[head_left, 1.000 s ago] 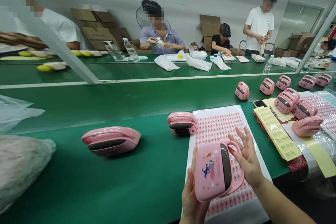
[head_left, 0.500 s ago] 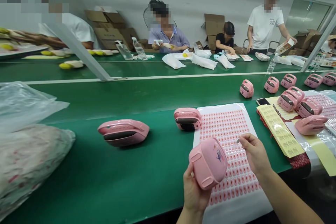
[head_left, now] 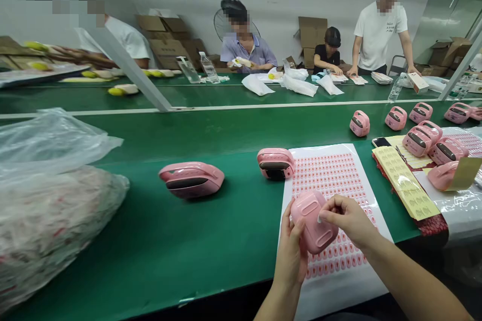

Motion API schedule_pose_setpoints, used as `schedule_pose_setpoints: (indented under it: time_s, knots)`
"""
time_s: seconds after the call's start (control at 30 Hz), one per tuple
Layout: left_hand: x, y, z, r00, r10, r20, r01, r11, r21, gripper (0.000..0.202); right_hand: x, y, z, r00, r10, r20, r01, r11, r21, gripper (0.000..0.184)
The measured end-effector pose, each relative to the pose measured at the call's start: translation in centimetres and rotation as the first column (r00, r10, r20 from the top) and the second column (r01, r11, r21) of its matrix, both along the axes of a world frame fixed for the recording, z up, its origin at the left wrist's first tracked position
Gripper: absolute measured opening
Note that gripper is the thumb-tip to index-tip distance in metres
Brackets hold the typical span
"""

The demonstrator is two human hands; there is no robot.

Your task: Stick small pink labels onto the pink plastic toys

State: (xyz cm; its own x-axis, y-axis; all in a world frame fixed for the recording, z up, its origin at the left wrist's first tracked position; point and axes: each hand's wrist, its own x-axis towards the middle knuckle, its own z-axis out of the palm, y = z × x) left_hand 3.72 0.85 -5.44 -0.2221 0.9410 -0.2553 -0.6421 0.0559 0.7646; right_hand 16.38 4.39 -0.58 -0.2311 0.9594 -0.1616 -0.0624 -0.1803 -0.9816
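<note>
My left hand [head_left: 289,251] grips a rounded pink plastic case [head_left: 313,228] from the left, its flat side with two raised oblong ridges turned up towards me. My right hand [head_left: 348,218] is closed in a pinch on a small whitish sticker [head_left: 320,219], held against or just over that side, between the ridges. Below both hands lies a white sheet [head_left: 339,298] with rows of small pink-and-red oval stickers. Beyond its upper left corner stands a pink case with a handle and dark panel [head_left: 275,166]. Another pink handled case [head_left: 194,183] rests further left.
A clear bag of wrapped pieces [head_left: 56,230] fills the left side. Yellow sticker sheets [head_left: 406,180], a phone [head_left: 381,143] and several pink cases lie to the right. A slanted metal post [head_left: 128,67] rises at left. Several people work across the green conveyor [head_left: 226,130].
My right hand has moved left from over the sheet to the case, bringing the sticker to it. My left hand has turned the case so its ridged side faces up. The camera view has shifted slightly.
</note>
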Motion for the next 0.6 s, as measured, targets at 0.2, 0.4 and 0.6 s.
schedule_pose_setpoints:
  time_s: [0.2, 0.4, 0.6]
  knots:
    - [0.22, -0.18, 0.78, 1.000, 0.030, 0.008, -0.029, 0.999, -0.024, 0.068, -0.07, -0.03, 0.16, 0.999, 0.016, 0.042, -0.017, 1.000, 0.013, 0.012]
    - [0.14, -0.34, 0.75, 0.999, 0.040, 0.025, -0.040, 0.999, -0.012, 0.065, -0.31, -0.16, -0.04, 0.997, -0.024, 0.069, 0.020, 0.998, 0.061, 0.010]
    - [0.15, -0.38, 0.71, 0.999, 0.041, 0.034, -0.040, 0.999, -0.019, 0.066, -0.71, -0.38, -0.61, 0.991, -0.083, 0.101, 0.069, 0.988, 0.140, 0.010]
